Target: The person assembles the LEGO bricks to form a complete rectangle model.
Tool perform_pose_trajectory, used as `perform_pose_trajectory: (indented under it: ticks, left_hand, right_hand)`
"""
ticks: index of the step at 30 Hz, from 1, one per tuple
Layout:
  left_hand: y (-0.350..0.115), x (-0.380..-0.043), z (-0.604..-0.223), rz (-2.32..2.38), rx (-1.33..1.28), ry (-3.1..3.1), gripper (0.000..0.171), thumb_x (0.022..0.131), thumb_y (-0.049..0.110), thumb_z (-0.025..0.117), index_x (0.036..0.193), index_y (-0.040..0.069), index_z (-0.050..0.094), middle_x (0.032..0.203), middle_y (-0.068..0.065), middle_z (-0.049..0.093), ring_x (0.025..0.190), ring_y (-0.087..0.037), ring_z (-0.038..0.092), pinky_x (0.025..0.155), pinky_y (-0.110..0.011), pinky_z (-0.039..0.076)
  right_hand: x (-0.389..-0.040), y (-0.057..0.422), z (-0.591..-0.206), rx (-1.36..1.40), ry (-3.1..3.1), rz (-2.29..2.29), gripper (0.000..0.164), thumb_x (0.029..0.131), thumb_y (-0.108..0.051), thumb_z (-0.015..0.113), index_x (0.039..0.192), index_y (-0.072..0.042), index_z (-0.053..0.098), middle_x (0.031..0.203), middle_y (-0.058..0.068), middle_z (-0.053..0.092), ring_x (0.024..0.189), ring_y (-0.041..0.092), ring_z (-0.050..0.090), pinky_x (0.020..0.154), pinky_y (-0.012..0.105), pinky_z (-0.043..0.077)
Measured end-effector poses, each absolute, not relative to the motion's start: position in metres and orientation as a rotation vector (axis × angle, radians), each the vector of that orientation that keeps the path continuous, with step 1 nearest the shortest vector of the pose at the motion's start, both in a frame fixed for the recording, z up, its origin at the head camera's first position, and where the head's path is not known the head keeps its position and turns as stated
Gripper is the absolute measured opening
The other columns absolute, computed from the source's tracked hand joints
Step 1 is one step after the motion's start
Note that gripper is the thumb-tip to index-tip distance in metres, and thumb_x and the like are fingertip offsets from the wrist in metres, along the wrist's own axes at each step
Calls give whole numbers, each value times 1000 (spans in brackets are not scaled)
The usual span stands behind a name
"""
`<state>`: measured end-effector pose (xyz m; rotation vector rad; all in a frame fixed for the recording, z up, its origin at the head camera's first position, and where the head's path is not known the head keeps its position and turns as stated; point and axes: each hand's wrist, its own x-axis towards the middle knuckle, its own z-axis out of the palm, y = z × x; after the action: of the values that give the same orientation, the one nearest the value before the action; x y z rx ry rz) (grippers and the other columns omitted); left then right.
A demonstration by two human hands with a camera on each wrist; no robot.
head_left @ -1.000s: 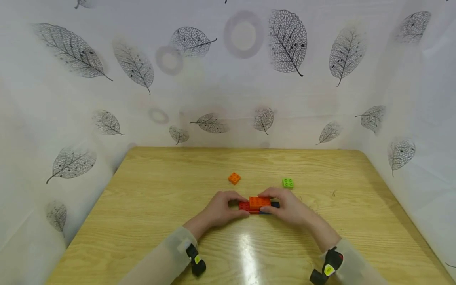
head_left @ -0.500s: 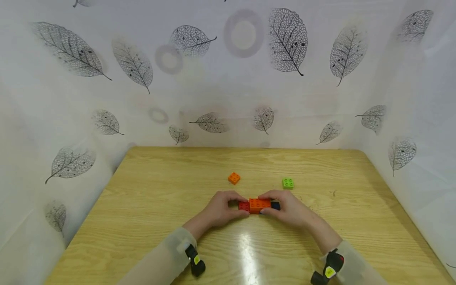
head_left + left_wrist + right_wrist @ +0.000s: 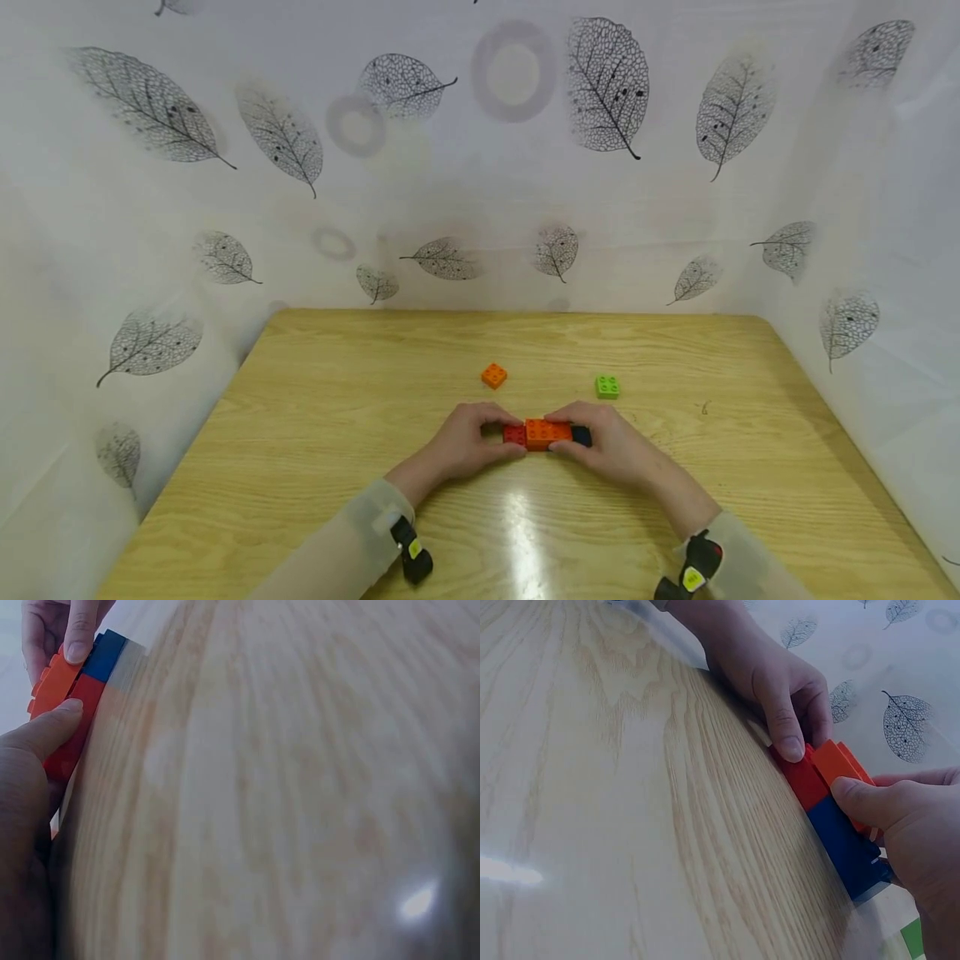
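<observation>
A red brick (image 3: pixel 513 435) and a dark blue brick (image 3: pixel 847 847) lie end to end on the table, the red one on the left. Over the place where they meet sits a longer orange brick (image 3: pixel 547 431), spanning both. My left hand (image 3: pixel 467 440) pinches the red brick between thumb and fingers at its left end. With thumb in front and fingers behind, my right hand (image 3: pixel 611 442) holds the orange brick by its sides. Whether the orange brick is pressed fully onto the studs, I cannot tell. The right hand partly hides the blue brick.
Behind the hands, a small orange brick (image 3: pixel 493 375) and a small green brick (image 3: pixel 607 387) lie apart on the wooden table (image 3: pixel 337 375). A white cloth (image 3: pixel 480 183) printed with leaves hangs along the back and sides.
The orange brick has shifted slightly toward me along with the right hand, and now covers more of the bricks' front side. My left hand has stayed on the red brick.
</observation>
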<state>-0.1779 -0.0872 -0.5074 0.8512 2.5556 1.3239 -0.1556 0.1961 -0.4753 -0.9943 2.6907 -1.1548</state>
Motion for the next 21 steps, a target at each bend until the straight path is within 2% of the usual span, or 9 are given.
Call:
perform_pose_trajectory:
  ticks: [5, 8, 14, 18, 21]
  left_hand:
    - [-86, -178, -505, 1310, 832, 2543, 35, 88, 40, 89, 119, 25, 81, 109, 17, 72, 106, -5, 65, 100, -34, 51]
    - [-84, -179, -504, 1317, 842, 2531, 41, 89, 41, 88, 124, 21, 79, 113, 15, 72, 110, -7, 65, 102, -35, 51]
    - [-76, -179, -499, 1334, 885, 2488, 58, 94, 51, 80, 138, 15, 70, 132, 8, 69, 121, -10, 62, 106, -38, 50]
    - [-70, -180, -496, 1384, 946, 2456, 51, 97, 45, 78, 136, 14, 71, 132, 4, 70, 117, -10, 65, 100, -34, 54]
    - [-67, -181, -495, 1457, 968, 2408, 40, 97, 34, 81, 130, 12, 75, 123, 2, 74, 107, -8, 70, 92, -30, 57]
  right_hand:
    - [-156, 198, -478, -1000, 2686, -1173, 36, 97, -24, 81, 132, -20, 73, 124, -8, 72, 113, 12, 67, 100, 43, 55]
    - [-156, 198, -478, -994, 2676, -1183, 37, 97, -24, 81, 133, -19, 73, 125, -8, 72, 113, 12, 67, 99, 42, 56]
    - [-156, 200, -477, -954, 2647, -1194, 51, 99, -32, 78, 142, -6, 66, 138, 3, 68, 126, 21, 64, 105, 46, 52]
    - [-156, 205, -474, -888, 2647, -1221, 50, 101, -37, 74, 140, -7, 67, 139, 1, 68, 128, 23, 63, 107, 50, 50]
    - [-156, 208, -472, -898, 2641, -1247, 36, 102, -33, 73, 132, -12, 73, 130, -4, 72, 123, 20, 66, 104, 49, 52]
